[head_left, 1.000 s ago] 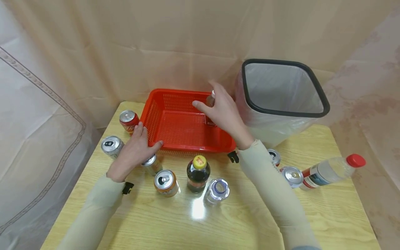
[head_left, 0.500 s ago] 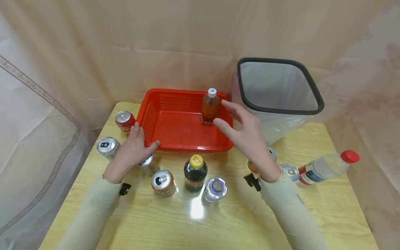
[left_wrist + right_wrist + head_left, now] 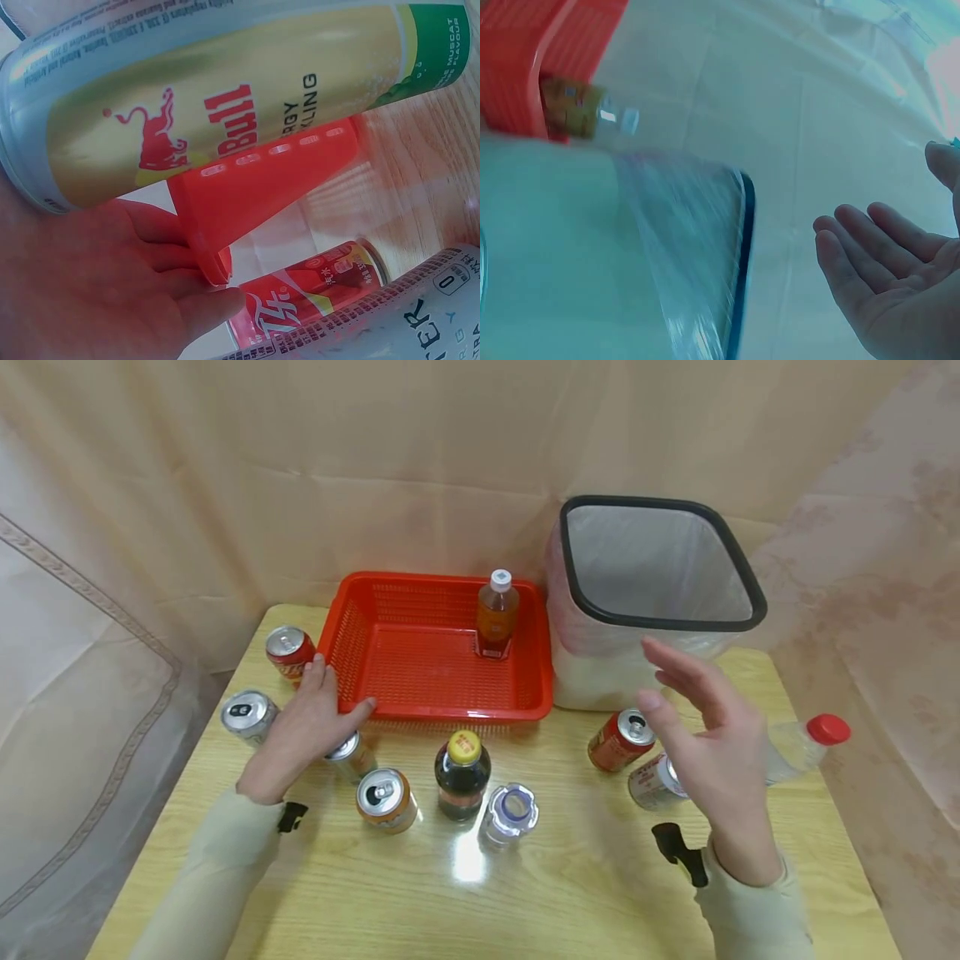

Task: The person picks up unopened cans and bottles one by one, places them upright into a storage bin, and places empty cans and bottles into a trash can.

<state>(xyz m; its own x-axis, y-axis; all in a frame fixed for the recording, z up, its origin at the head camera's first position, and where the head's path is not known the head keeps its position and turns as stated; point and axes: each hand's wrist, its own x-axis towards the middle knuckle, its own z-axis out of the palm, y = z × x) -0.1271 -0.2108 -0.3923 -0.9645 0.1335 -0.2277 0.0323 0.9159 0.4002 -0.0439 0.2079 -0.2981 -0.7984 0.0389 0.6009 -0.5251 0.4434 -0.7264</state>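
My left hand [image 3: 303, 722] rests on the front left corner of a red plastic basket [image 3: 435, 714], its thumb on the front rim and its fingers along the left side. In the left wrist view a gold Red Bull can [image 3: 225, 105] stands close by. A red can [image 3: 288, 652] and a silver can [image 3: 249, 717] are left of the basket. Inside it, at the right, an amber drink bottle [image 3: 497, 614] with a white cap stands upright. My right hand [image 3: 716, 743] hovers, fingers spread and holding nothing, above a white can [image 3: 656, 781] and a clear red-capped bottle [image 3: 795, 750].
A lined bin [image 3: 600, 668] with a black rim stands right of the basket. In front are an orange can [image 3: 386, 802], a dark yellow-capped bottle [image 3: 461, 781] and a clear bottle [image 3: 508, 817]. A red-brown can [image 3: 618, 743] is at the bin's foot.
My right hand has let go of the amber bottle, which stands in the basket, and has moved right and toward me past the bin. The left hand has stayed on the basket corner.
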